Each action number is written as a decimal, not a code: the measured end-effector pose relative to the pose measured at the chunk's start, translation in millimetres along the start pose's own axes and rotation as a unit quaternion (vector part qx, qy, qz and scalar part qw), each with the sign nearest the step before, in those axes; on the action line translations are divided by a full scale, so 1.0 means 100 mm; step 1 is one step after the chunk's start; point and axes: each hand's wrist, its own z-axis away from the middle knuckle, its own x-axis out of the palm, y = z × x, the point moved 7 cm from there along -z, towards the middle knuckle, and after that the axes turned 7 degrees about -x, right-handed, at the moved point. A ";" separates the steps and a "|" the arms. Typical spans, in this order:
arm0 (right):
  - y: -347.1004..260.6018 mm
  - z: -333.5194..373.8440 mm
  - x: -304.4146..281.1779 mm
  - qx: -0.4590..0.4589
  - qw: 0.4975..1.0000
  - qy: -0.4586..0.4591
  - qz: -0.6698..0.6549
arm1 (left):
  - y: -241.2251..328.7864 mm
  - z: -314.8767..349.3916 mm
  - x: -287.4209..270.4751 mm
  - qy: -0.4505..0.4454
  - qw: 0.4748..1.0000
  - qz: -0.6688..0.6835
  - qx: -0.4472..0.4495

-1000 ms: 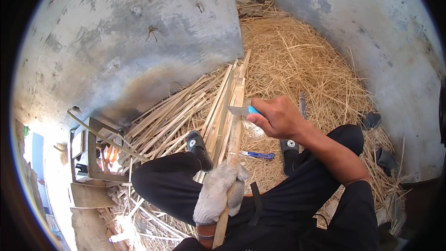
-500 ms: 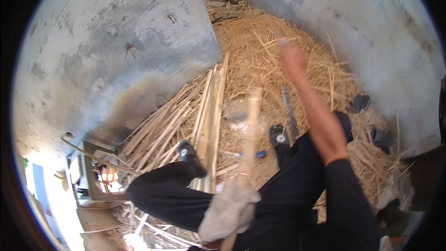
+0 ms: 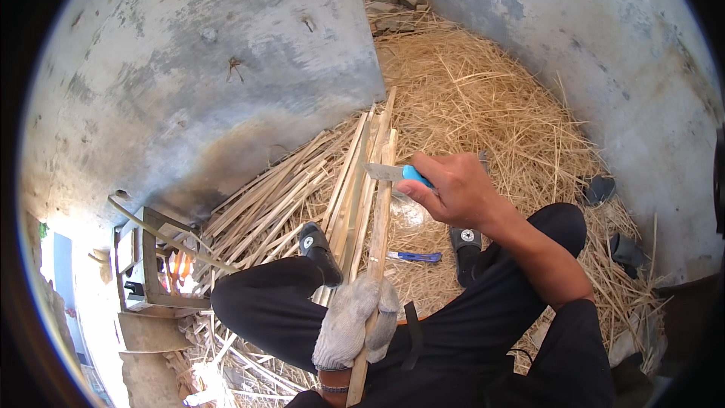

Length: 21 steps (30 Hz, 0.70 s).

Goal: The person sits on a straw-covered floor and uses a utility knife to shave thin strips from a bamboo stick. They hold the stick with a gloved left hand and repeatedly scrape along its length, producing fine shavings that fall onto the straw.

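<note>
My left hand [image 3: 355,321], in a pale knitted glove, is closed around the lower part of a split bamboo strip [image 3: 381,230]. The strip runs upward between my knees, and its near end sticks out below the glove. Bare and closed, my right hand [image 3: 457,189] grips the blue handle of a utility knife [image 3: 385,172]. Its blade points left and lies across the strip near the far end; whether it touches the wood I cannot tell. Below that hand, a second blue cutter [image 3: 414,257] lies on the ground between my sandaled feet.
Long bamboo strips [image 3: 264,189] lie piled to the left along a grey wall [image 3: 189,53]. Shavings [image 3: 483,98] heap up ahead and to the right, with broken bricks [image 3: 396,4] at the back. A wooden frame [image 3: 155,257] stands left of my knee. Dark scraps [image 3: 599,190] lie far right.
My right hand has come back from over the shavings toward the strip, and the knife now shows clearly. The strip has swung to lean a little left. My left hand still grips it.
</note>
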 end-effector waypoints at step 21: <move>-0.33 0.10 0.15 -0.043 0.991 -0.033 -0.124 | 0.07 0.16 0.15 -0.037 0.996 0.083 0.022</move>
